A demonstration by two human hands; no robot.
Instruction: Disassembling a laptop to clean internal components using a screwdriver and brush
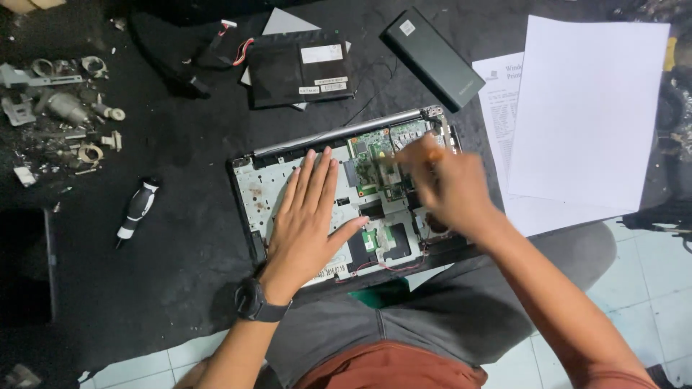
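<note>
An opened laptop base [254, 186] lies on the black table with its green circuit board [375, 155] bared. My left hand [308, 216] rests flat on the metal inside of the base, fingers apart, a dark watch on the wrist. My right hand [443, 184] is blurred above the circuit board, its fingers pinched around a small thin thing that I cannot make out.
A black-and-white screwdriver [137, 209] lies left of the laptop. Loose metal parts [65, 108] sit at the far left. A flat black battery [297, 68] and a black power bank [432, 57] lie behind. White paper sheets [584, 108] lie at the right. The table's edge runs near my lap.
</note>
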